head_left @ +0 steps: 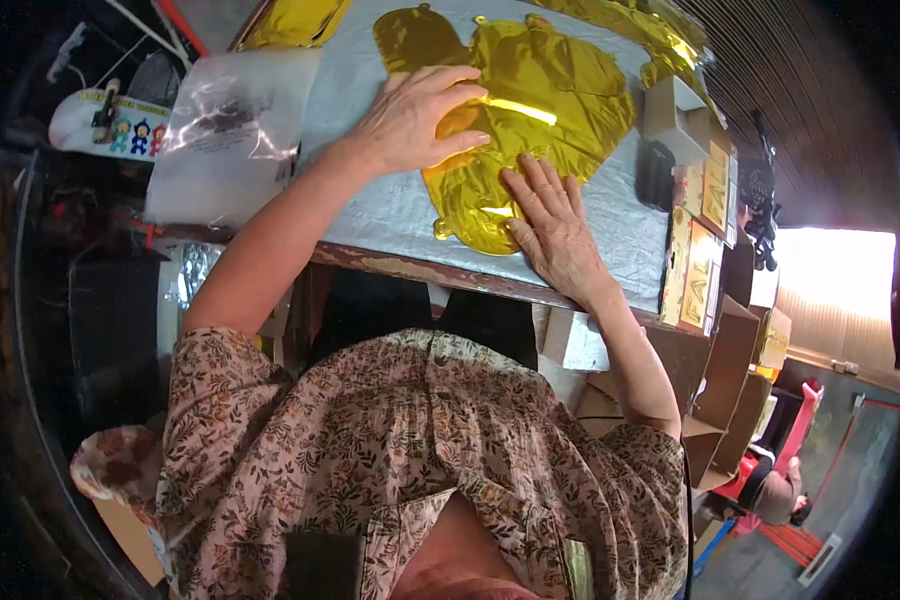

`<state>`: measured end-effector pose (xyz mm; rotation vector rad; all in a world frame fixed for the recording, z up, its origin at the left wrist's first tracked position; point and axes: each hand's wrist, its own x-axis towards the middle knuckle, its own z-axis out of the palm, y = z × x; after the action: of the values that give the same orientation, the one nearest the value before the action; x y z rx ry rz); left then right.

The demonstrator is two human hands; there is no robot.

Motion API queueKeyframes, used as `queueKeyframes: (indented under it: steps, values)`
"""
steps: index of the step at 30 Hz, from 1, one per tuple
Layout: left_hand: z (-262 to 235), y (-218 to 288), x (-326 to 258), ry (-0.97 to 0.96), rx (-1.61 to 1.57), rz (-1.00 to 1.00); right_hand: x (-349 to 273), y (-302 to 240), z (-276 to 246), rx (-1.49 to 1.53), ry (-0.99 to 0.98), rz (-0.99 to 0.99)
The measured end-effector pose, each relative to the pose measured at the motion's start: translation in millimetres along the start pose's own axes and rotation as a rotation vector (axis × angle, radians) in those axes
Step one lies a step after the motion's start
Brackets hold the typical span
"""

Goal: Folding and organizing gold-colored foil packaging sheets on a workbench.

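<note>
A shiny gold foil balloon (555, 85), uninflated and wrinkled, lies flat on the table's pale grey cloth (370, 215). It has a rounded lobe at its far left and small tabs along its edge. My left hand (415, 115) rests over the balloon's left side, thumb and fingers apart. Nearer to me, my right hand (558, 235) lies flat on the lower right part of the foil with its fingers stretched out. Neither hand appears to grip the foil.
Clear plastic bags (232, 140) lie at the table's left. More gold foil (660, 35) sits along the far edge. A small white box (675, 120) and a dark object (655, 175) stand at the right, near cardboard cartons (725, 370). Another person (770, 490) is at far right.
</note>
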<state>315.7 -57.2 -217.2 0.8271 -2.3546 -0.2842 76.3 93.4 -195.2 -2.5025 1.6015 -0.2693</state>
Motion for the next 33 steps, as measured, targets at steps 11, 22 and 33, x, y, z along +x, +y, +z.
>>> queueKeyframes:
  steps: [11,22,33]
  values:
    - [8.7,11.7,23.6,-0.197,0.185,0.122,-5.6,4.4,8.8,0.000,0.071,-0.015]
    - [4.3,16.7,28.1,-0.233,0.167,0.121,-4.5,10.0,13.9,0.006,0.152,-0.039]
    - [5.5,18.1,35.4,-0.283,0.107,0.051,42.2,23.7,21.4,-0.049,0.216,0.052]
